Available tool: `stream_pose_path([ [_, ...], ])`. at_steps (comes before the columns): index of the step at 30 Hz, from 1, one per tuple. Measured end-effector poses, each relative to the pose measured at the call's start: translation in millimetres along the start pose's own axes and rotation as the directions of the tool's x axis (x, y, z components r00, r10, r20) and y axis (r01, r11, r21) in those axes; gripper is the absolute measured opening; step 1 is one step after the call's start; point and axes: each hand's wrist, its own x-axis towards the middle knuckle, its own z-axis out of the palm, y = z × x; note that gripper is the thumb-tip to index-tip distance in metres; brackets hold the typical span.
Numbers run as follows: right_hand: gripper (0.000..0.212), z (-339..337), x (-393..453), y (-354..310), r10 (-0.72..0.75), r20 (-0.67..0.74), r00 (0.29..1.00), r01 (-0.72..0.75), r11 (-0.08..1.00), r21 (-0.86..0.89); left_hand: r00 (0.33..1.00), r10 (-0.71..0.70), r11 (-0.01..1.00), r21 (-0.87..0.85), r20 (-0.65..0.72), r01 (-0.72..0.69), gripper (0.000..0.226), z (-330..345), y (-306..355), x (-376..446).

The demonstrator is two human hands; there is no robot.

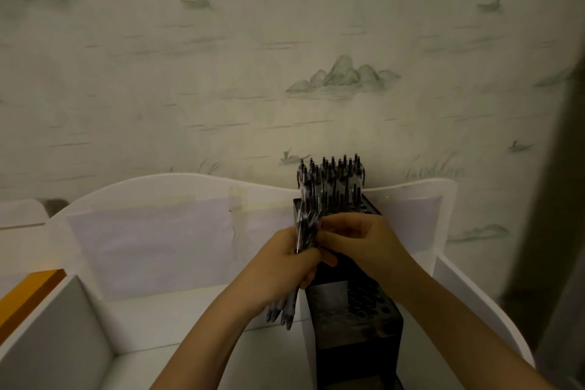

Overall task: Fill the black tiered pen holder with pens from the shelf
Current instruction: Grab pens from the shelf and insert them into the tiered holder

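The black tiered pen holder (354, 320) stands on the white shelf (177, 320), right of centre. Its far top tier is packed with several upright pens (332, 180), while the near lower tier shows empty round holes. My left hand (281, 266) grips a bundle of pens (305, 231), whose tips stick out below my palm. My right hand (364, 244) hovers over the holder's middle tier and pinches the top of a pen in that bundle.
A curved white back panel (158, 199) with taped paper rises behind the shelf. A white divider (63, 326) and an orange edge (28, 294) sit at the left. A white side wall (468, 294) closes the right. Patterned wallpaper lies behind.
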Motion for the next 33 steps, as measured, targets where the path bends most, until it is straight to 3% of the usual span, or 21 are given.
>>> stream_pose_path([
  [7,0.014,-15.7,4.9,-13.3,0.047,-0.111,0.993,-0.027,0.983,0.181,0.999,0.033,0.989,-0.144,0.013,-0.031,0.022,1.5,-4.6,2.2],
  [11,0.016,-32.9,11.1,-33.4,0.004,-0.229,0.973,0.055,0.967,0.249,1.000,-0.008,0.984,-0.176,-0.004,0.007,0.012,0.0,-5.2,0.7],
  [15,0.011,-48.6,22.8,-50.4,-0.144,-0.427,0.893,0.219,0.967,0.131,0.998,0.023,0.997,-0.071,-0.058,-0.027,0.014,-4.5,-6.4,-0.6],
  [18,0.010,-58.6,36.2,-55.5,-0.283,-0.522,0.805,0.288,0.955,-0.073,0.990,0.072,0.996,0.069,-0.123,-0.064,0.021,-7.3,-5.9,-2.3],
  [21,0.013,-62.8,47.9,-51.8,-0.434,-0.473,0.766,0.281,0.889,-0.361,0.987,0.034,0.998,0.063,-0.156,-0.025,0.027,-8.0,-4.1,-2.5],
  [24,0.013,-61.4,57.4,-45.9,-0.542,-0.404,0.737,0.287,0.792,-0.538,0.987,0.023,0.995,0.096,-0.160,-0.008,0.036,-8.5,-4.3,-2.2],
  [33,0.013,-56.3,74.0,-32.1,-0.607,-0.309,0.732,0.270,0.676,-0.686,0.978,0.031,0.992,0.124,-0.204,-0.006,0.024,-14.5,-13.2,-2.1],
])
